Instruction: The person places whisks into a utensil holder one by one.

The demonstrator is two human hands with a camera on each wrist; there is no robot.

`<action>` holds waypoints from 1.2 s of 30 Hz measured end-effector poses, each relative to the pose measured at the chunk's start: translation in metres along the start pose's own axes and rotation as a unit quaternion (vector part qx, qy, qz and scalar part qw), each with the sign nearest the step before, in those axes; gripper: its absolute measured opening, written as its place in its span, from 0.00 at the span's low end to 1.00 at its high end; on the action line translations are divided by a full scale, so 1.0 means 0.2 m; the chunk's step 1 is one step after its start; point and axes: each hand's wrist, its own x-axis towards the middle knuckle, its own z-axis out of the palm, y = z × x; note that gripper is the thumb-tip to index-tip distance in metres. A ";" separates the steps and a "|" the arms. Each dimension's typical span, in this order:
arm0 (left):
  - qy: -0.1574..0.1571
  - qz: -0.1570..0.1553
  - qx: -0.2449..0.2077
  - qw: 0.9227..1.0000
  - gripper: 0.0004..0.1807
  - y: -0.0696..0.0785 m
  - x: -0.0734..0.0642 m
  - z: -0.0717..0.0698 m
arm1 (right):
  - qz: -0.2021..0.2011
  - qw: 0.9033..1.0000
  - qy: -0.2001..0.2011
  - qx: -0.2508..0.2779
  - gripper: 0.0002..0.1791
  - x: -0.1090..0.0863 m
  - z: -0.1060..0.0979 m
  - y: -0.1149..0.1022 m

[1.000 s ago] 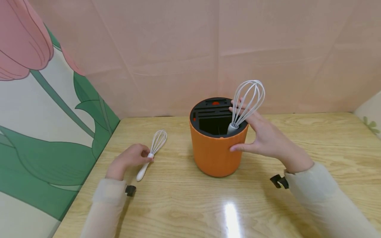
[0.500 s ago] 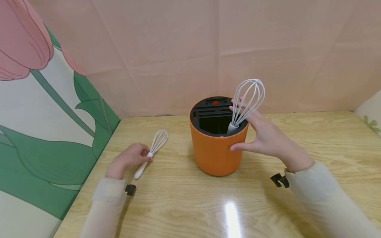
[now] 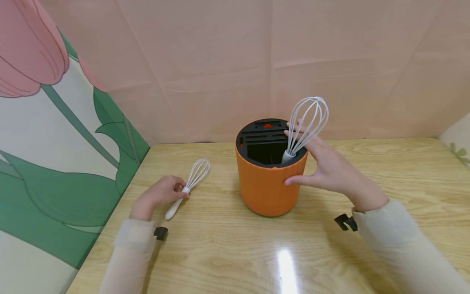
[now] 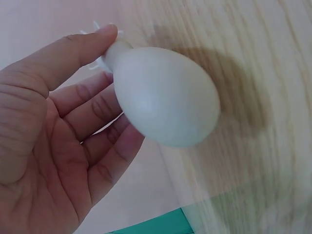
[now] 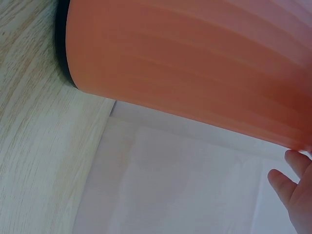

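Note:
My left hand [image 3: 161, 196] pinches a small white whisk [image 3: 176, 207] at its neck, left of the orange utensil holder [image 3: 269, 190]. In the left wrist view the whisk's rounded handle end [image 4: 168, 100] points at the camera, and thumb and fingers meet at the neck. My right hand [image 3: 330, 169] grips the holder's right side, its thumb on the front wall and its fingers behind at the rim. A larger white whisk [image 3: 308, 122] stands in the holder, handle down and leaning right, in front of those fingers. Only a few fingertips [image 5: 282, 185] show in the right wrist view.
A black slotted insert [image 3: 258, 136] tops the holder, with a wide opening at its front. The wooden table [image 3: 220, 249] meets a pink backdrop [image 3: 205, 81] behind. A flower-patterned panel [image 3: 73, 192] rises on the left.
The small whisk has turned slightly in my left hand: its wire head has shifted right and its handle end a little left and away. The right hand and holder stay still.

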 end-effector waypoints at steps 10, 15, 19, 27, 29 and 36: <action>-0.010 0.020 -0.011 1.000 0.08 0.04 0.00 -0.01 | 0.005 1.000 0.000 -0.006 0.62 0.00 0.00 0.01; -0.002 0.029 -0.003 1.000 0.09 0.07 -0.02 -0.01 | -0.003 1.000 0.001 -0.003 0.62 0.00 0.01 0.01; 0.006 0.039 -0.005 0.999 0.09 0.09 -0.04 -0.02 | -0.010 1.000 0.004 0.002 0.60 0.00 0.01 0.01; 0.017 0.063 -0.016 0.998 0.09 0.16 -0.06 -0.06 | -0.004 1.000 0.004 -0.001 0.61 -0.01 0.01 0.01; 0.017 0.068 -0.019 0.997 0.10 0.19 -0.07 -0.07 | -0.002 1.000 0.004 -0.003 0.62 -0.01 0.01 0.01; 0.031 0.084 -0.018 0.996 0.11 0.25 -0.08 -0.09 | -0.002 1.000 0.004 -0.002 0.62 0.00 0.01 0.01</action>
